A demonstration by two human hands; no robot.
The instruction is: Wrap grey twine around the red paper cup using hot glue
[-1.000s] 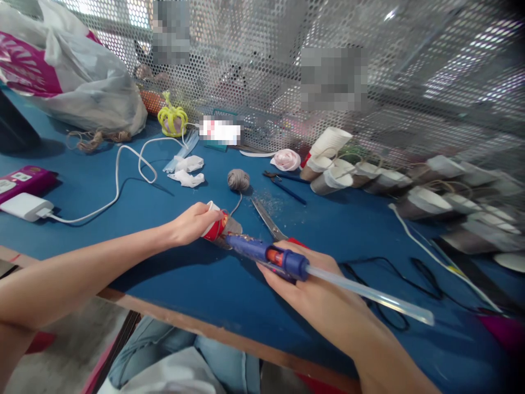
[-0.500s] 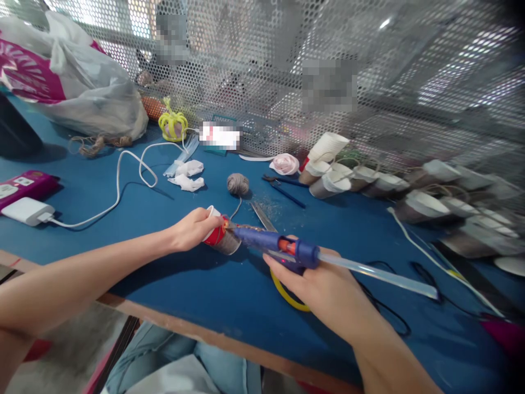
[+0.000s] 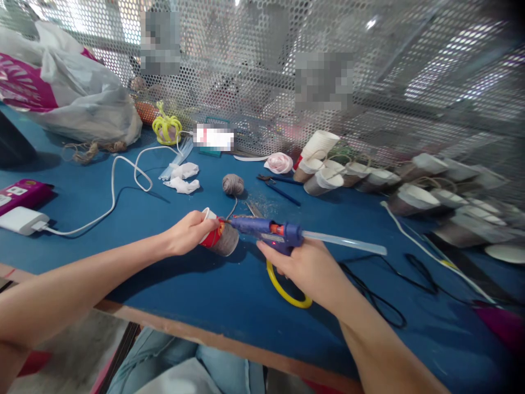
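Note:
My left hand is closed round a paper cup, red near its rim and wrapped in grey yarn toward its base; the cup lies tilted. My right hand grips a blue glue gun, its nozzle at the cup's red side by my left fingertips. A clear glue stick sticks out of the gun's back. Grey yarn runs from the cup to a yarn ball behind it. Under my right hand lie scissors with a yellow handle, partly hidden.
Pliers, a pink fabric rose and several wrapped cups stand along the perforated metal screen. A power bank with a white cable, white scraps and a plastic bag are at left. A black cord loops at right.
The glue gun has swung slightly, its back end moving left and up, while its nozzle stays at the cup. The left hand keeps hold of the cup. The whole view has shifted a little.

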